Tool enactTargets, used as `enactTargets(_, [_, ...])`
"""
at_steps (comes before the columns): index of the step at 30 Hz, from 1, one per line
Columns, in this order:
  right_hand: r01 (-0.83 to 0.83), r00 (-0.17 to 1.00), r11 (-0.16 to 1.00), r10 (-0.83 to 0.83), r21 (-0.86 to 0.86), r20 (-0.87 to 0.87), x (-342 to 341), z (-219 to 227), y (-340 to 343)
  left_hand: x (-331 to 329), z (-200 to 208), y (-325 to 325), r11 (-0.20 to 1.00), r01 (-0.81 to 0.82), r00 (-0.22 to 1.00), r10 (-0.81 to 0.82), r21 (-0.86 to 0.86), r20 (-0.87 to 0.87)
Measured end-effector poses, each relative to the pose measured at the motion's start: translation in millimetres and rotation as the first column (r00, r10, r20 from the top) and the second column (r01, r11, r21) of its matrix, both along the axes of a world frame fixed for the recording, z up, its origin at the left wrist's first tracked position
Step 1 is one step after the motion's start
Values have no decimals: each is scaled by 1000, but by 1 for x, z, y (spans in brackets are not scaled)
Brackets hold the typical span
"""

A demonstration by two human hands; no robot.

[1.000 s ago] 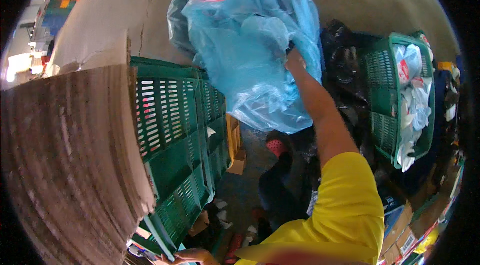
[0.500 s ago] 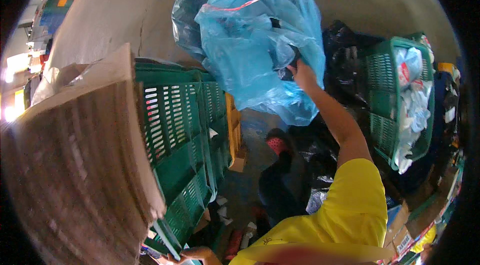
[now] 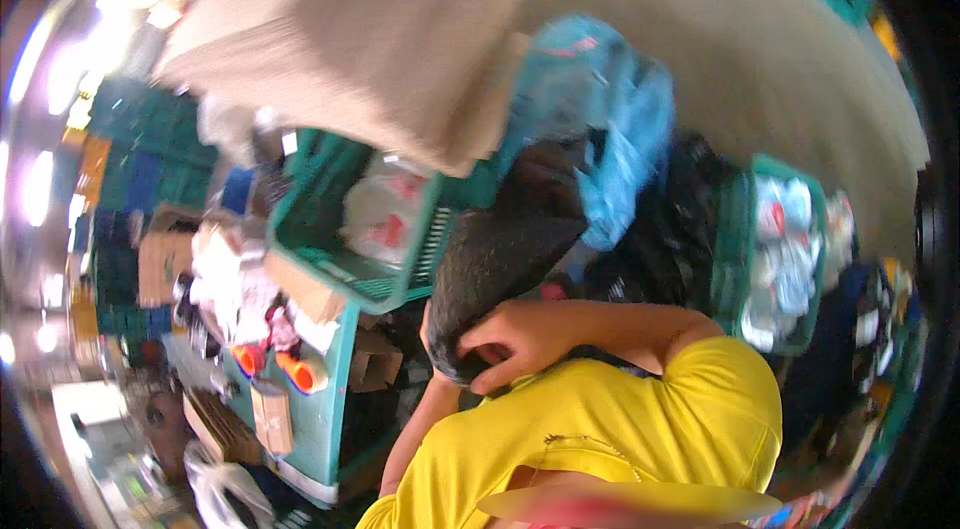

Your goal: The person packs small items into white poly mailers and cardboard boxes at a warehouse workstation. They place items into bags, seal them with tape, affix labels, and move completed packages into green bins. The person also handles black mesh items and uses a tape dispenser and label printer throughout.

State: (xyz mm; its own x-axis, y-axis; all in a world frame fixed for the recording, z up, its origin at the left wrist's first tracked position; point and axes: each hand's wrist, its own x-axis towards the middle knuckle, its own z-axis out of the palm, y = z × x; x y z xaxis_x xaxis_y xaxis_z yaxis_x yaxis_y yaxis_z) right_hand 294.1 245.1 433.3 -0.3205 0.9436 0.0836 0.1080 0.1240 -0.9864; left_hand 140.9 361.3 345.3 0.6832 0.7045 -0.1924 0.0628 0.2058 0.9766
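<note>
Close to my chest, both hands hold a dark grey, soft-looking item (image 3: 500, 264) with a pointed end to the right; blur hides its exact kind. My right hand (image 3: 520, 334) is wrapped around its near lower side, fingers curled. On its left edge my left hand (image 3: 436, 354) is closed on it, mostly hidden behind it. Beyond the item, a blue plastic bag (image 3: 630, 139) stands crumpled, with something dark beside its opening.
A brown cardboard stack (image 3: 350, 39) stands at the upper left. Below it, a green crate (image 3: 345, 284) holds a clear plastic bag. Beside that, a green table (image 3: 335, 409) carries orange-ended items and boxes. At right are black bags (image 3: 690, 179) and another green crate (image 3: 735, 259) with plastic-wrapped goods.
My view has swung left. My right hand has left the blue bag and come back toward my chest. My left hand has moved from the crate edge to the dark item, now held in both hands.
</note>
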Motion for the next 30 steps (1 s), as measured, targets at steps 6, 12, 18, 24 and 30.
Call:
enactTargets(6, [285, 551, 854, -518, 436, 654, -13, 14, 38, -164, 111, 34, 784, -508, 695, 618, -358, 367])
enactTargets(12, [-308, 755, 924, 382, -227, 533, -187, -55, 83, -375, 149, 50, 441, -778, 221, 859, -448, 462])
enactTargets(18, [-590, 737, 802, 489, 92, 467, -211, 50, 152, -645, 103, 73, 84, -842, -76, 959, -532, 272])
enactTargets(24, [247, -35, 722, -660, 646, 750, -175, 97, 274, -778, 56, 102, -159, -976, -154, 987, -152, -40])
enactTargets(30, [-182, 887, 887, -39, 425, 460, -471, 13, 295, -664, 37, 125, 350, -937, 347, 929, -3, 129])
